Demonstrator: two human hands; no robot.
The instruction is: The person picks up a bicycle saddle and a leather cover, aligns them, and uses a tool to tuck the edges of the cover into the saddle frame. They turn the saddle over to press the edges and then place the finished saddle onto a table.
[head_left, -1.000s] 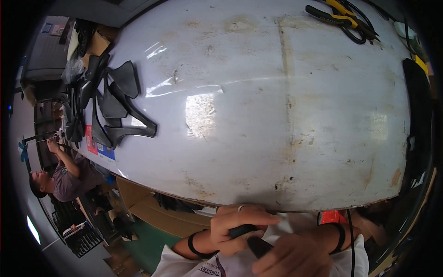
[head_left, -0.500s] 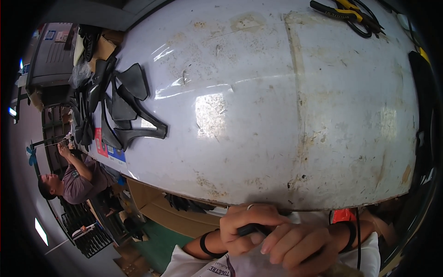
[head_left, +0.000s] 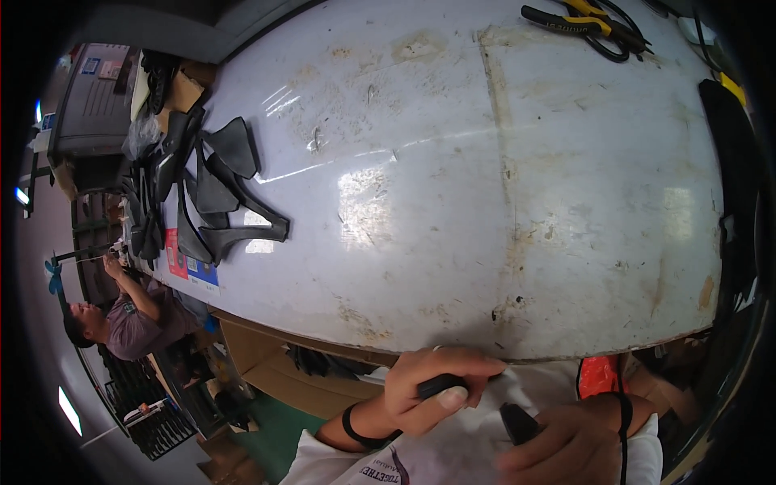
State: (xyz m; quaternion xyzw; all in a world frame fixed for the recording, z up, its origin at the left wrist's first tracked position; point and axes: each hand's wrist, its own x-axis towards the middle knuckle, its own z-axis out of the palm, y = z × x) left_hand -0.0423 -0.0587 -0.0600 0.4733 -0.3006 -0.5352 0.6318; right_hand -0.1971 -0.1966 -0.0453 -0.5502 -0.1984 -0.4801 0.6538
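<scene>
My left hand (head_left: 420,396) is at the table's near edge, its fingers closed round a small black piece (head_left: 441,386) with a smooth rounded end. The thumb presses on that piece from below. To its right, lower and close to my shirt, my right hand (head_left: 566,444) grips another black piece (head_left: 518,423), which sticks out toward the left hand with a blunt, tapered end. Its fingers are partly smeared by motion. A gap separates the two pieces. What kind of things they are does not show.
Several curved black molded parts (head_left: 214,190) lie heaped on the white table (head_left: 404,267) at the left. Yellow-and-black pliers (head_left: 594,24) lie at the far right. An open cardboard box (head_left: 267,356) stands below the near edge. A co-worker (head_left: 133,319) is at the left.
My hands were together around a black piece; now they are apart. The right hand has moved right and down, and its black piece has come into view. The head view has shifted slightly.
</scene>
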